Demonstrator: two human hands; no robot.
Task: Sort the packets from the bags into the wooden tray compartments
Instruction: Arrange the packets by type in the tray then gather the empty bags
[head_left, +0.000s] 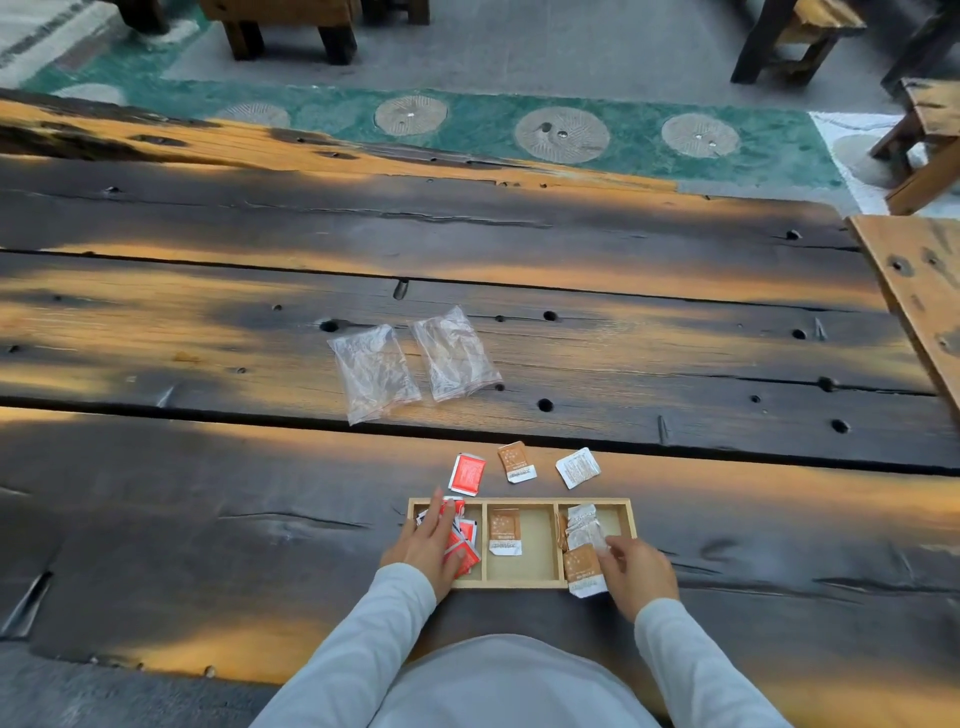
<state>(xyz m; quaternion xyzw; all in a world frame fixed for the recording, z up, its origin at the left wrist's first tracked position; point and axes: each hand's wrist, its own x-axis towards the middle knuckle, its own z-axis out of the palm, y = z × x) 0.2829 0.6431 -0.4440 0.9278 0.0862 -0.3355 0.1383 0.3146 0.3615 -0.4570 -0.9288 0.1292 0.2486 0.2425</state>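
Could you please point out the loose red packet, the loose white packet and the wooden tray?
red packet (466, 474), head view, its middle
white packet (577, 467), head view, its middle
wooden tray (519, 502), head view, far rim

The wooden tray lies on the worktop, its three compartments side by side. The left hand rests flat on the packets in the left compartment; the right hand's fingers touch the heap of packets in the right compartment. Between the two hands, one packet lies in the middle compartment. Just beyond the fingers, past the tray's far wall, three loose packets lie in a row. Farther beyond them, two bags lie side by side.
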